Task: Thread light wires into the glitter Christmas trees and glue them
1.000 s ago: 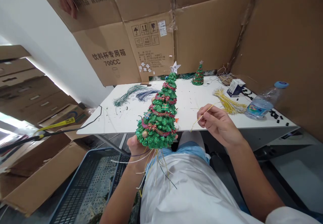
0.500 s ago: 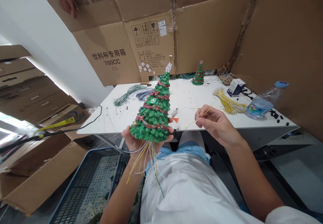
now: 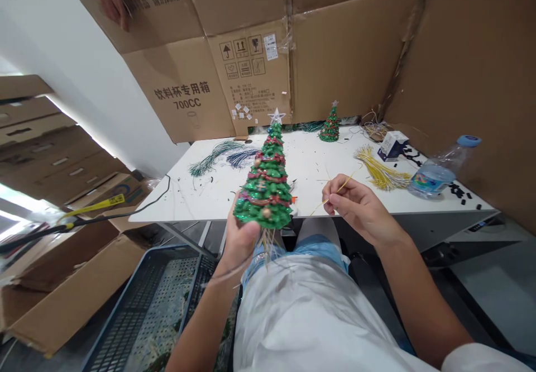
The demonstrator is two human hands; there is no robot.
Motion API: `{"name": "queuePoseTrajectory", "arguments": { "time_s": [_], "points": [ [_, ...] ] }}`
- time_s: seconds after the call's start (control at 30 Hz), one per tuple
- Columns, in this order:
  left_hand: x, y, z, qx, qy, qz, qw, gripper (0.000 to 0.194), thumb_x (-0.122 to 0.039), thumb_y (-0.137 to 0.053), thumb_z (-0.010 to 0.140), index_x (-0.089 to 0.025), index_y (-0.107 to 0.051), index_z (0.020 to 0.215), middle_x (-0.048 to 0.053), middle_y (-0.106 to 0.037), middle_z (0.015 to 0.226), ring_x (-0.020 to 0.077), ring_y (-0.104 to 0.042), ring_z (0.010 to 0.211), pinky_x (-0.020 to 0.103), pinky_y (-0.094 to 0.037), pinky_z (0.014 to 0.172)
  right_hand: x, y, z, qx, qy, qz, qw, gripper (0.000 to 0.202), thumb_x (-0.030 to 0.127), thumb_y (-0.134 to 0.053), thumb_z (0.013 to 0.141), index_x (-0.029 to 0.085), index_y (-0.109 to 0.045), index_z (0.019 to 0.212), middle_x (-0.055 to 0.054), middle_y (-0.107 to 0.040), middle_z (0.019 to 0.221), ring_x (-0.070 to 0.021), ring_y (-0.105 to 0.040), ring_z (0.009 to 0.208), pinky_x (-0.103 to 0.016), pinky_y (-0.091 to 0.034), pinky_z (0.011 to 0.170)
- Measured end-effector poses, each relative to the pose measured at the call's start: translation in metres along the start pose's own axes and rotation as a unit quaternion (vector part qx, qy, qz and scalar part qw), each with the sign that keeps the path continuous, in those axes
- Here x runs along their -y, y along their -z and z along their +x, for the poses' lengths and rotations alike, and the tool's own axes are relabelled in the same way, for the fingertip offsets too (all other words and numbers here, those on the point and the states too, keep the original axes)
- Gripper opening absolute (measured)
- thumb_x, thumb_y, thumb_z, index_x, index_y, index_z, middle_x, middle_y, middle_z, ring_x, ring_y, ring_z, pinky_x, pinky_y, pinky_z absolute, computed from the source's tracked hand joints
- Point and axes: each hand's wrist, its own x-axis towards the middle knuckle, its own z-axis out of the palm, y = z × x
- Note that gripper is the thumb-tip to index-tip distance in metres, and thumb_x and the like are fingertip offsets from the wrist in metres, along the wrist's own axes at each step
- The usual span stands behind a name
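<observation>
My left hand (image 3: 243, 232) is closed round the lower left side of a small artificial Christmas tree (image 3: 268, 185), which I hold upright over the table's front edge. Red garlands, small ornaments and a pale star top (image 3: 276, 117) decorate it. Thin wires (image 3: 270, 241) hang from under its base, partly blurred. Over the front edge to the right, my right hand (image 3: 349, 201) pinches a thin yellow wire (image 3: 344, 184) between thumb and fingers. The two hands are apart.
A second small tree (image 3: 330, 125) stands at the back of the white table (image 3: 201, 199). Yellow wires (image 3: 381, 171), green wires (image 3: 213, 158) and a water bottle (image 3: 439, 168) lie on it. Cardboard (image 3: 347, 59) walls the back; another person's hand (image 3: 111, 3) grips its top. A blue crate (image 3: 125, 305) sits lower left.
My left hand has turned the tree and shifted it right, so its star now faces me and other ornaments show. The right hand stays almost still with the yellow wire.
</observation>
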Motion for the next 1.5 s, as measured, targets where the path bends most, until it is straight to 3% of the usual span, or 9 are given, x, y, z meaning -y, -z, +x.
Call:
{"name": "queuePoseTrajectory", "arguments": {
  "time_s": [0.13, 0.27, 0.43, 0.67, 0.97, 1.2, 1.5],
  "points": [
    [0.004, 0.0, -0.001, -0.013, -0.063, 0.147, 0.987, 0.092, -0.041, -0.109, 0.058, -0.028, -0.06, 0.134, 0.007, -0.07, 0.131, 0.0281, -0.074, 0.118, 0.037, -0.063, 0.098, -0.001, -0.001, -0.002, -0.01, 0.016, -0.023, 1.0, 0.02, 0.036, -0.096, 0.088, 0.025, -0.079, 0.092, -0.001, -0.069, 0.089, -0.0129, -0.064, 0.073, -0.025, -0.055, 0.066],
    [0.002, -0.004, -0.004, -0.019, -0.089, 0.238, 0.967, 0.091, -0.04, -0.109, 0.059, -0.028, -0.059, 0.135, 0.007, -0.067, 0.13, 0.0272, -0.072, 0.116, 0.035, -0.062, 0.094, -0.002, -0.005, -0.006, -0.014, 0.073, -0.061, 0.995, 0.015, 0.034, -0.093, 0.091, 0.026, -0.081, 0.091, -0.001, -0.07, 0.088, -0.0138, -0.064, 0.073, -0.027, -0.056, 0.066],
    [0.001, -0.01, -0.008, -0.023, -0.144, 0.319, 0.936, 0.094, -0.041, -0.11, 0.057, -0.026, -0.062, 0.137, 0.008, -0.066, 0.132, 0.0312, -0.069, 0.125, 0.042, -0.06, 0.103, -0.003, -0.016, -0.011, -0.011, 0.139, -0.074, 0.987, 0.007, 0.03, -0.089, 0.096, 0.029, -0.082, 0.097, -0.002, -0.073, 0.091, -0.0151, -0.067, 0.074, -0.029, -0.059, 0.065],
    [0.003, -0.008, -0.009, -0.006, -0.132, 0.328, 0.936, 0.095, -0.042, -0.11, 0.058, -0.027, -0.063, 0.138, 0.008, -0.066, 0.132, 0.0316, -0.07, 0.123, 0.04, -0.061, 0.098, -0.007, -0.023, -0.01, -0.015, 0.177, -0.127, 0.976, 0.006, 0.027, -0.09, 0.095, 0.027, -0.085, 0.097, -0.005, -0.082, 0.095, -0.0169, -0.072, 0.078, -0.031, -0.064, 0.07],
    [0.001, -0.007, -0.007, -0.006, -0.138, 0.321, 0.937, 0.096, -0.042, -0.111, 0.058, -0.027, -0.062, 0.139, 0.008, -0.067, 0.133, 0.0309, -0.071, 0.121, 0.042, -0.063, 0.1, -0.006, -0.021, -0.012, -0.013, 0.171, -0.132, 0.976, 0.008, 0.029, -0.09, 0.095, 0.026, -0.082, 0.097, -0.006, -0.084, 0.095, -0.0181, -0.074, 0.075, -0.034, -0.066, 0.069],
    [0.002, -0.008, -0.008, 0.02, -0.216, 0.371, 0.903, 0.094, -0.038, -0.109, 0.06, -0.027, -0.061, 0.14, 0.011, -0.068, 0.14, 0.0359, -0.069, 0.132, 0.052, -0.057, 0.114, -0.009, -0.02, -0.013, -0.044, 0.174, -0.083, 0.98, 0.01, 0.028, -0.087, 0.098, 0.028, -0.078, 0.096, -0.004, -0.084, 0.099, -0.0165, -0.071, 0.07, -0.033, -0.062, 0.063],
    [0.0, -0.011, -0.008, 0.051, -0.251, 0.384, 0.887, 0.09, -0.037, -0.108, 0.062, -0.027, -0.061, 0.139, 0.013, -0.071, 0.141, 0.037, -0.072, 0.133, 0.054, -0.06, 0.111, -0.006, -0.023, -0.012, -0.048, 0.166, -0.129, 0.976, 0.008, 0.028, -0.085, 0.099, 0.027, -0.078, 0.095, -0.004, -0.083, 0.099, -0.0158, -0.071, 0.071, -0.032, -0.061, 0.065]
  ]
}}
